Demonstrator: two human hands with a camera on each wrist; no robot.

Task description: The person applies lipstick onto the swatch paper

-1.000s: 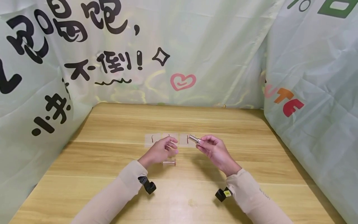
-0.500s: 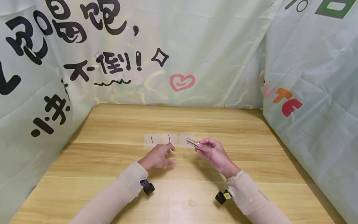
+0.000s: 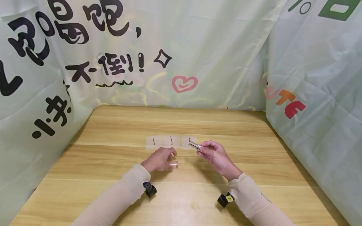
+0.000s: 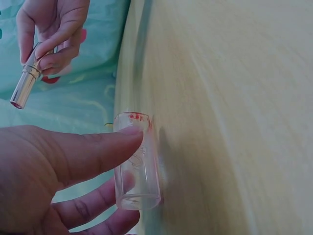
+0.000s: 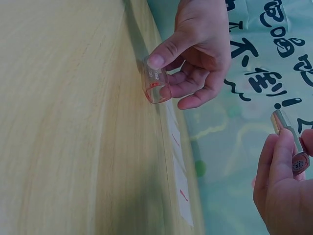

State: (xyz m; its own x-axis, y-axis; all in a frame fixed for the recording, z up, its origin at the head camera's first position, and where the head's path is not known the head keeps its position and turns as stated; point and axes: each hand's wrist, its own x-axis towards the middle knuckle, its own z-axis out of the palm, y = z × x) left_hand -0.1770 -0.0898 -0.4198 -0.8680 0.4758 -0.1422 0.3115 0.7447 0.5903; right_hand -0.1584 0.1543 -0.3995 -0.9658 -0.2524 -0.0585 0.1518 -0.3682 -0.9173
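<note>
My left hand (image 3: 159,159) pinches a clear lipstick cap (image 4: 137,171) between thumb and fingers. Red smudges mark one rim of the cap, and faint printing shows on its side. Whether the cap touches the table, I cannot tell. To the right, my right hand (image 3: 216,155) holds a silver lipstick tube (image 3: 194,144) in its fingertips, pointing left and away. In the left wrist view a dark red tip shows in the mouth of the tube (image 4: 23,88). Beyond both hands, three pale strips (image 3: 171,142) lie in a row, each with a short dark red stroke.
A wood-grain table (image 3: 181,201) spans the work area. Pale cloth (image 3: 220,56) with printed characters and a pink heart hangs behind it and at both sides. A black wrist camera (image 3: 150,190) sits on the left wrist, another (image 3: 225,199) on the right.
My left hand has come down and nearer from over the middle strip to the clear cap lying on the table, and now pinches it. The right hand has lowered slightly with the lipstick tube.
</note>
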